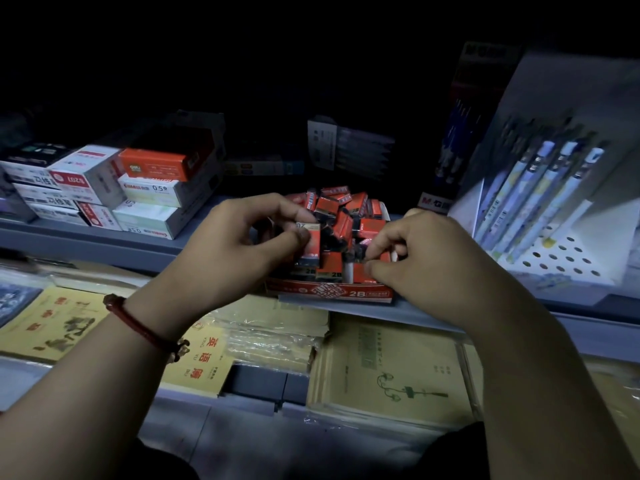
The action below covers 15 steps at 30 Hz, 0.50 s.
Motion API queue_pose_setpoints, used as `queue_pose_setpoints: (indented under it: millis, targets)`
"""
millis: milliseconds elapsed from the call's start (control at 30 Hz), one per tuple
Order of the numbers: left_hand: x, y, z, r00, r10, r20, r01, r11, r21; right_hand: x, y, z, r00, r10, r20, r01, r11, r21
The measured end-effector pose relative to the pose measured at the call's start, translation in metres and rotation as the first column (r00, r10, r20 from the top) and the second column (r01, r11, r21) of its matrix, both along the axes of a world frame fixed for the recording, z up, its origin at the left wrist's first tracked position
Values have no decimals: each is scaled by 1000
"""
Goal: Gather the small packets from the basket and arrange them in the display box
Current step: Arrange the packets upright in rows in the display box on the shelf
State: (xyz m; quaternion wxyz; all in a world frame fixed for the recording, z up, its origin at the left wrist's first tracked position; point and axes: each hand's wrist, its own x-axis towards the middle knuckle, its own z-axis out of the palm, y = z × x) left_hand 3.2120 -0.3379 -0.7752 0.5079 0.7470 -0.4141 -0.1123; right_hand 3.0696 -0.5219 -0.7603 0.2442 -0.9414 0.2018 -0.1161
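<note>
Display box (pixel 332 294), red w/ "2B" on its front wall, sits at the edge of a grey shelf (pixel 104 240), centre of view. Inside is a loose heap of small packets (pixel 341 206), red & black, piled every which way toward the back; a few stand upright in a row along the front. Basket not in view. Left hand (pixel 239 237) hovers over the box's left side, thumb & fingers pinching one packet (pixel 309 242) held upright. Right hand (pixel 433 258) is at the front right corner, fingers curled down among the packets (can't tell if it actually has one, tips too dark). Step looks like arranging, not gathering. Next, prob: seat the left's packet in the front row, flush w/ its neighbours, w/o toppling the heap.
</note>
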Motion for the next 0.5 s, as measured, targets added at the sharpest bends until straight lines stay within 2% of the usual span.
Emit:
queue_pose_setpoints:
  millis: [133, 233, 400, 500]
  targets:
    - [0, 1, -2, 1000, 4, -5, -4, 1000, 1, 1, 4, 1, 996, -4, -93, -6, 994, -107]
    - [-1, 1, -3, 1000, 0, -1, 0, 1000, 6, 2, 6, 2, 989, 17, -144, -32, 994, -107]
    - [-1, 0, -2, 999, 2, 41, -3, 1000, 10, -2, 1, 4, 998, 38, -44, -37, 999, 23]
    - [1, 0, -3, 991, 25, 131, -32, 998, 54, -4, -1, 6, 997, 58, 43, -62, 994, 94]
